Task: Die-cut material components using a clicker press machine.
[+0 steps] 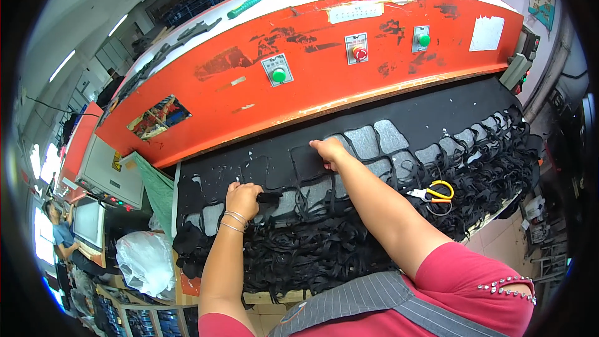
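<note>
My left hand [243, 201] is closed at the left of the work surface, with a short dark strip [270, 197] sticking out beside its fingers. Further off and to the right, my right hand [329, 152] has its fingers pressed together at the corner of a rounded black panel [307, 163]; what they pinch is hidden. Grey rounded pads [362, 141] lie in rows on a black sheet [430, 118], framed by black strips. A tangled heap of black strips [299, 246] covers the near side. Right of my forearm rest snips [432, 194] with yellow-orange handles.
A red-orange machine beam [231, 97] spans the far side, carrying green buttons [278, 75] and a red button [360, 53]. A green-handled tool [259, 0] lies on top. At left are a white plastic bag [146, 263] and another person [62, 234] at a machine.
</note>
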